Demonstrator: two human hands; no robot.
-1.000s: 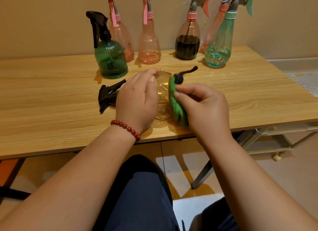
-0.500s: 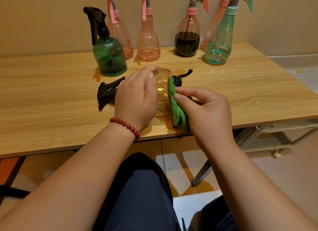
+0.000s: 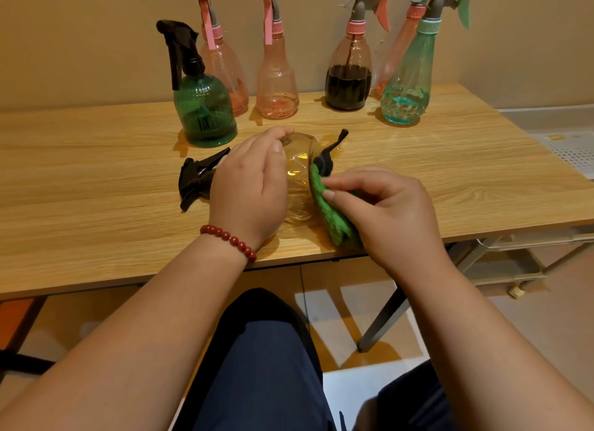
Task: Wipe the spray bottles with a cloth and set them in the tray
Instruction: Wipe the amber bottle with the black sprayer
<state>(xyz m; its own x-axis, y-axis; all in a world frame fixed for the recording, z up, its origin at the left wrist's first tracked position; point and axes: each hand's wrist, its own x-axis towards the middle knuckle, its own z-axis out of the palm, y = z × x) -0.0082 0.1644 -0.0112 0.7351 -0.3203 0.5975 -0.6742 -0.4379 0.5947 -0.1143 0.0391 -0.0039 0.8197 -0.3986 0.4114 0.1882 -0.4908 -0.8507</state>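
**Position of the work piece.** The clear bottle (image 3: 299,173) lies on its side on the table (image 3: 96,180), at the centre of the frame and near the front edge. Its long axis runs left to right across the frame. The black spray head (image 3: 196,183) is at the left end and the base is at the right end.

**Left hand.** The left hand (image 3: 249,189) arches over the bottle body from the near side, with the fingers curled over the top. It grips the bottle and pins it to the table. It is the hand nearer the neck and spray head.

**Right hand.** The right hand (image 3: 385,212) sits just right of the base. It pinches a folded green cloth (image 3: 328,212) between thumb and fingers and presses it against the base end. The cloth touches the bottle and lies between it and the hand. A black piece projects upward behind the cloth; what it is cannot be told.

**Assessment.** The step in hand appears to be wiping the base end. Reaching the other faces would likely call for rolling the bottle about its long axis with the left hand.

**Surroundings.** Other spray bottles stand upright across the top of the frame, from the green bottle (image 3: 205,115) to the teal bottle (image 3: 406,93), well apart from both hands. No tray can be identified with certainty.
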